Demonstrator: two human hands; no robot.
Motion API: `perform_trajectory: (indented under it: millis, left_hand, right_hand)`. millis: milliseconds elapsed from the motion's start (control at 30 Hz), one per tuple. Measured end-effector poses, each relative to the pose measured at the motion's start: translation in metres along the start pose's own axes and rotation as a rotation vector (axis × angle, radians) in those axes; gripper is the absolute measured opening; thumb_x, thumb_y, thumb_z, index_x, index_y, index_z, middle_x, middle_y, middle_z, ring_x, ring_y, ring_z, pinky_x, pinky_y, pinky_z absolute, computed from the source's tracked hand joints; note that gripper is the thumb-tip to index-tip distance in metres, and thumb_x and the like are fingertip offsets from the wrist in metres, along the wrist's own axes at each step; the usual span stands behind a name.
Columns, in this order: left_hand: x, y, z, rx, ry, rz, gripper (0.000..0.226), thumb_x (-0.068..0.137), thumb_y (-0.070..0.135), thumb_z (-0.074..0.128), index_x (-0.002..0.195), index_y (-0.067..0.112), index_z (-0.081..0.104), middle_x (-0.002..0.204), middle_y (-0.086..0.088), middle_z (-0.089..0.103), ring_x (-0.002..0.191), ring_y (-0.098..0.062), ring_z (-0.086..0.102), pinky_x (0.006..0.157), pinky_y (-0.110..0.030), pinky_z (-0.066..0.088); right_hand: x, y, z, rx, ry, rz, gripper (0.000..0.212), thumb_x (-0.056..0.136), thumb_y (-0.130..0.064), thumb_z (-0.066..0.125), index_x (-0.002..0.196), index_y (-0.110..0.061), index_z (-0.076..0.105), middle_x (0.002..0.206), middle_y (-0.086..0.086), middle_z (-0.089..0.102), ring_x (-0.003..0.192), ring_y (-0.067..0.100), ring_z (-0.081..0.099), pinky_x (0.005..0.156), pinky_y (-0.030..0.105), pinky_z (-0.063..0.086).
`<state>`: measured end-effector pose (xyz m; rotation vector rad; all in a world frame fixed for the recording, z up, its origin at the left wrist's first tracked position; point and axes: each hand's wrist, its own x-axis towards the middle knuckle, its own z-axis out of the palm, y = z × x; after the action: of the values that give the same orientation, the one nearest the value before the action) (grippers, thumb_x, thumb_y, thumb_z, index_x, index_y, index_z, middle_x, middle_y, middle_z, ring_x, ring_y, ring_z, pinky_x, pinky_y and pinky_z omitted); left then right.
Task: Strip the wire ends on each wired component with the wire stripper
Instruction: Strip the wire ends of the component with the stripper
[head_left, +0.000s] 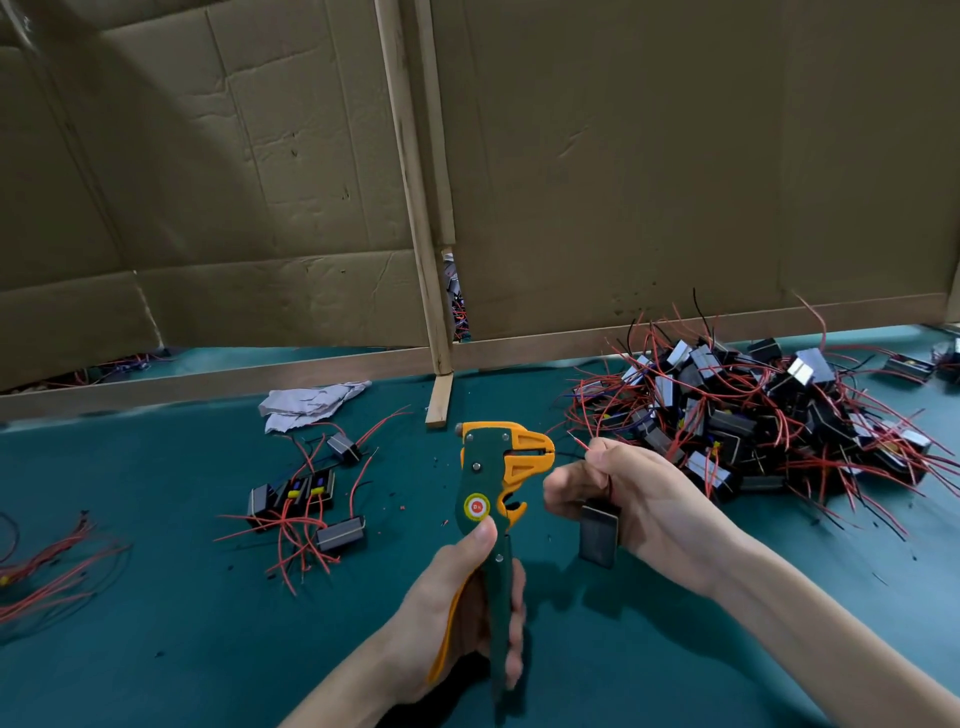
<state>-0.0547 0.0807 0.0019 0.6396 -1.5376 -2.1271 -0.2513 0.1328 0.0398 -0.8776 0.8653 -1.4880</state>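
Left hand (457, 613) round stripper (498, 467), badge (477, 506) unreadable

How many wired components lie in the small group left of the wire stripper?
5 wired components: one at the back, three side by side in the middle, one in front. Wires may hide others.

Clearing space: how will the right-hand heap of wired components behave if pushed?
The heap probably drags as one clump, its red wires being tangled. The wires look floppy, curving loosely. The boxy components likely slide, not roll.
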Motion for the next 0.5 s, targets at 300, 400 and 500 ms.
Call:
perform_trajectory:
  millis: [300, 400, 500]
  left_hand:
    - [0.006, 0.000, -0.008, -0.100, 0.003, 0.067, 0.083, 0.047, 0.072, 0.077, 0.090, 0.002, 0.068, 0.082, -0.020, 0.063, 0.072, -0.037, 0.066, 0.069, -0.043, 0.055]
    - [0.008, 0.001, -0.016, -0.094, -0.056, 0.041, 0.081, 0.053, 0.072, 0.075, 0.095, 0.003, 0.069, 0.085, -0.020, 0.064, 0.074, -0.038, 0.066, 0.071, -0.043, 0.055]
    - [0.008, -0.002, -0.022, -0.029, -0.110, -0.012, 0.075, 0.068, 0.076, 0.063, 0.103, 0.010, 0.070, 0.094, -0.015, 0.068, 0.084, -0.035, 0.068, 0.076, -0.040, 0.053]
  right_hand:
    - [-0.001, -0.002, 0.000, -0.218, 0.021, 0.027, 0.022, 0.081, -0.027, 0.049, 0.067, -0.010, 0.050, 0.064, 0.014, 0.059, 0.062, 0.025, 0.056, 0.057, 0.024, 0.048]
    - [-0.002, -0.005, -0.001, -0.215, 0.010, 0.036, 0.023, 0.079, -0.024, 0.047, 0.059, -0.012, 0.046, 0.055, 0.012, 0.049, 0.054, 0.024, 0.048, 0.061, 0.029, 0.045]
    - [-0.002, -0.004, 0.000, -0.189, -0.010, 0.069, 0.025, 0.080, -0.019, 0.043, 0.056, -0.013, 0.042, 0.051, 0.009, 0.041, 0.048, 0.021, 0.041, 0.057, 0.030, 0.044]
